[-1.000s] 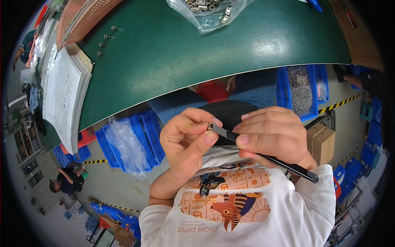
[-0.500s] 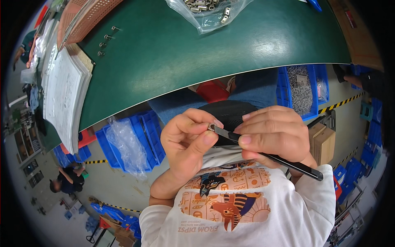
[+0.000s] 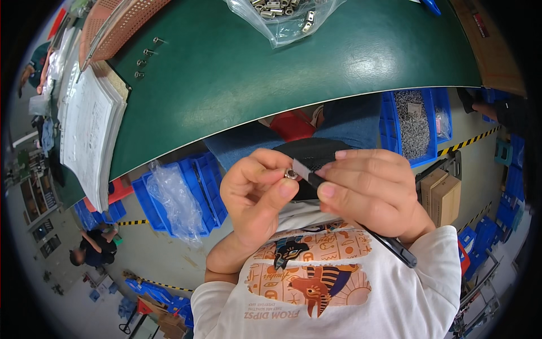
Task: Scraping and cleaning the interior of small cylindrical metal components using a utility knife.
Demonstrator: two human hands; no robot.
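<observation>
My left hand pinches a small silver metal fitting with a round hole between thumb and fingertips. My right hand is closed around a utility knife with a long black handle. Its flat, pale blade lies right beside the fitting's rim; whether it touches cannot be made out. Both hands are held in front of my white shirt, short of the table's near edge. Much of the knife's handle is hidden under my right fingers.
On the green table are a clear bag of metal fittings, several small metal parts, a pink basket and a paper stack. Blue bins stand below on both sides. A person is far off at left.
The knife has turned: its blade tip has swung up and away from me, and its handle end has dropped down and left. My left hand stays nearly still with the fitting.
</observation>
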